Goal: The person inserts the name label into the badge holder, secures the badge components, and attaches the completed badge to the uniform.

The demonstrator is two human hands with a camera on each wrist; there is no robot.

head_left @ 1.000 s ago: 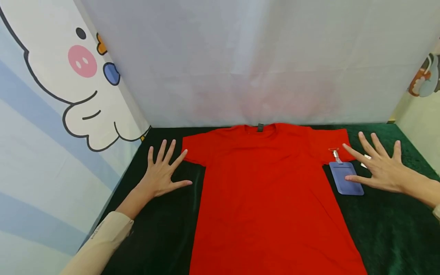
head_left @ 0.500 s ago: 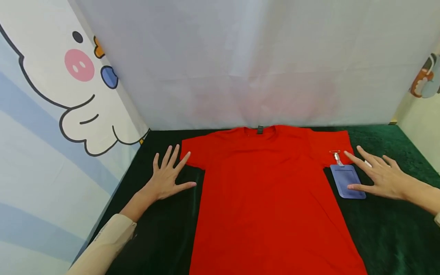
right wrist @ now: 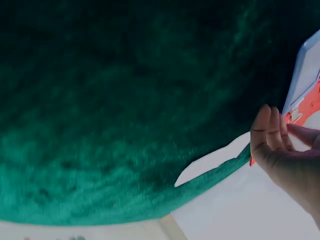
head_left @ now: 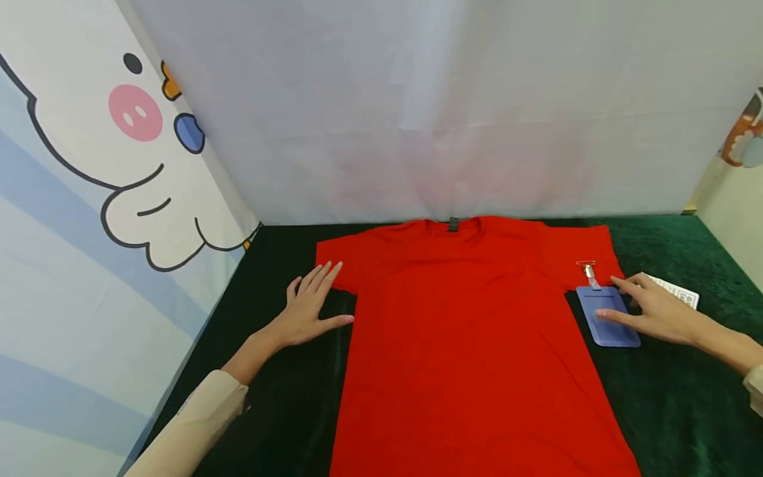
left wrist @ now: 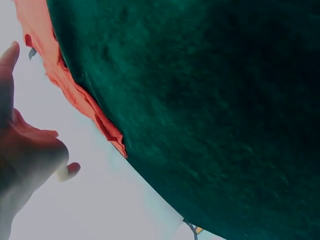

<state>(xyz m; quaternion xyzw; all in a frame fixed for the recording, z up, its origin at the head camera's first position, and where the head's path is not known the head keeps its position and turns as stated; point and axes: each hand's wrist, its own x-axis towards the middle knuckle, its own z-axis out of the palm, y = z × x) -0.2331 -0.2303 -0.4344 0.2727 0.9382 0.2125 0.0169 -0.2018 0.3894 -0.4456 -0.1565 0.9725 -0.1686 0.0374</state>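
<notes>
A red T-shirt (head_left: 459, 344) lies spread out flat, collar at the far side, its lower part running out of the head view. My left hand (head_left: 305, 316) is beside the shirt's left sleeve, fingers extended and thumb apart, holding nothing. On the right, a blue badge holder (head_left: 601, 324) lies at the shirt's edge, its metal clip and pin (head_left: 589, 270) over the right sleeve. My right hand (head_left: 654, 314) is over the badge holder's right side with fingers loosely bent. Its thumb overlaps the holder, and a gap shows between thumb and fingers.
A white printed card (head_left: 679, 291) lies beyond my right hand, partly hidden by it. Dark green cloth (head_left: 715, 397) covers the table. A pale curtain (head_left: 417, 112) stands along the back, with a cartoon-printed wall (head_left: 77, 265) at the left.
My right hand has lowered and its spread fingers have drawn together and bent, uncovering more of the white card. My left hand has shifted right toward the shirt, fingers closer together.
</notes>
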